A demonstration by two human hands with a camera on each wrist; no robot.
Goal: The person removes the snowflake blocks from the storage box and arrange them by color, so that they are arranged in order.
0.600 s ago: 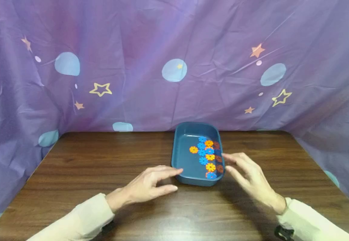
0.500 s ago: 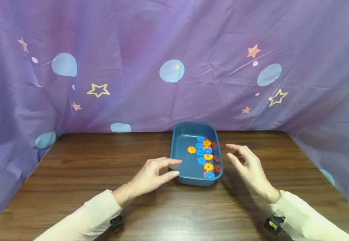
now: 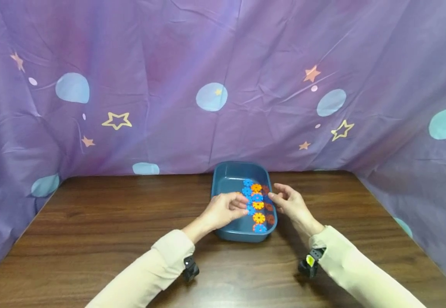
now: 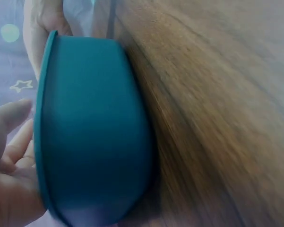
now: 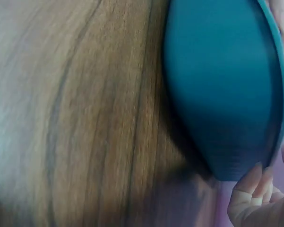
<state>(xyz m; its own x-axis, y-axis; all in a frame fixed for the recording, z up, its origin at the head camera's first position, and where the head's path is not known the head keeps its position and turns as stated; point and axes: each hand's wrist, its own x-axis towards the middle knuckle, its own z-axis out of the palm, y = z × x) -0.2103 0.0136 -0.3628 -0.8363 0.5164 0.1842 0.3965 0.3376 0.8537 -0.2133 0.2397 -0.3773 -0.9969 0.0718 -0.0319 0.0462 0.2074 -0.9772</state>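
Find discs (image 3: pixel 257 197) in tray (image 3: pixel 242 236) on bench (image 3: pixel 92 214), bunched lengthwise twelve to six; see left hand (image 3: pixel 224 209) nearer, at nine o'clock over tray, right hand (image 3: pixel 294 207) at three o'clock side, contact unclear; both loosely parted, seemingly holding nothing.

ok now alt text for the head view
A person's left hand hovers over a blue tray holding blue and orange-yellow notched discs, right hand beside its right rim; brown table below, starry purple cloth behind.
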